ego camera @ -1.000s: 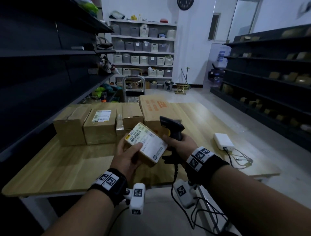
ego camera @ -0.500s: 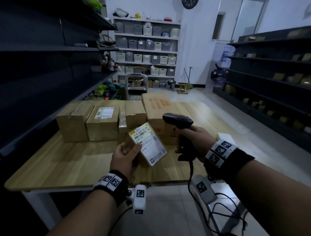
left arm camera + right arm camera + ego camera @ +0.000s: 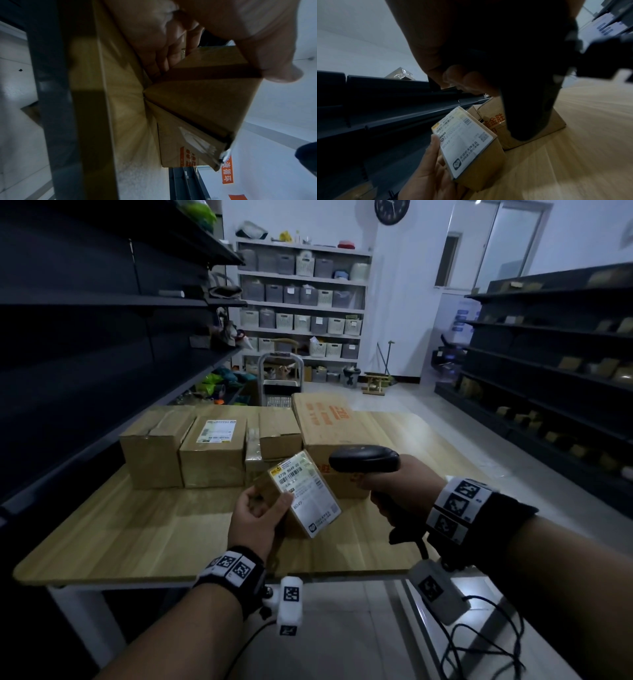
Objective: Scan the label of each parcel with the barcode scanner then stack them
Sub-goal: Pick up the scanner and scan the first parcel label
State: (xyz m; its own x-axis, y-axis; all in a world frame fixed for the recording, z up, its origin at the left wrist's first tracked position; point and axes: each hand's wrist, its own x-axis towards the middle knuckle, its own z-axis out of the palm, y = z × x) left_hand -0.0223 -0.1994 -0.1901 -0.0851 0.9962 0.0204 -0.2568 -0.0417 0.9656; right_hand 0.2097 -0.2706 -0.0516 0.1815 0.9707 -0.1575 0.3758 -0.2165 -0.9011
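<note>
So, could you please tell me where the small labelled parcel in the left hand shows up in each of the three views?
Head: the small labelled parcel sits centre frame, label up, held by the left hand.
Left wrist: its brown taped underside fills centre right.
Right wrist: lower centre, label facing the camera.
Shared landmark: the big box with orange print behind it.

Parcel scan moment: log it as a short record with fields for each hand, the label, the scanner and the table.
left hand: grips small parcel, tilted, one corner on table
label: white, faces up toward scanner, reads B049
right hand: grips scanner by its handle
scanner: held above the table, right of label, apart from it
table: wooden, row of boxes at back
</note>
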